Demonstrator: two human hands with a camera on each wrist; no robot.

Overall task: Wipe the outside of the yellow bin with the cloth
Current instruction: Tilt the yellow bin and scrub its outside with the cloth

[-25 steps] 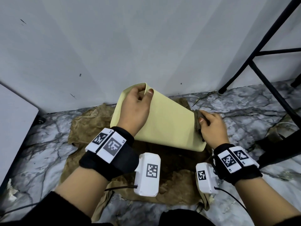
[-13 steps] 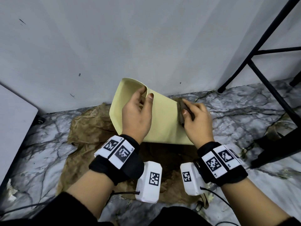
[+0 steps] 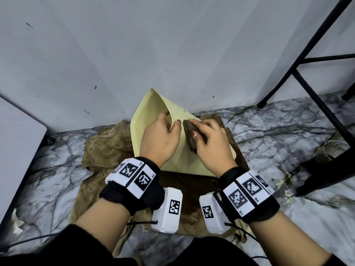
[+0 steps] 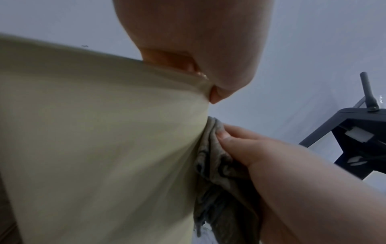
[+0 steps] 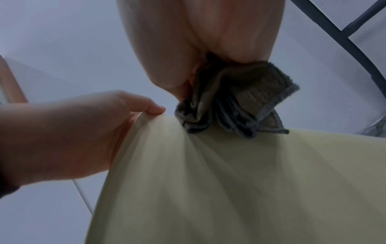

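Midway, by the look of it: wiping the yellow bin's outer wall

Left hand (image 3: 160, 140) grips the rim of the yellow bin (image 3: 184, 162), fingers curled inside the opening and thumb pressed on the outside, holding it tipped over a brown floor cloth (image 3: 103, 148) beside the wall (image 3: 172, 45). Just beside that thumb, the right hand (image 3: 210, 144) clutches the bunched grey cloth (image 3: 191, 136) and presses it flat against the bin's upper face, close to the rim. Beyond its fingertips a few dark specks (image 3: 189, 114) show on the yellow surface, so this face seems only partly cleaned. Whether the far and under sides are wiped cannot be told. Likely left: sweep past the specks, then turn the bin for the hidden faces.
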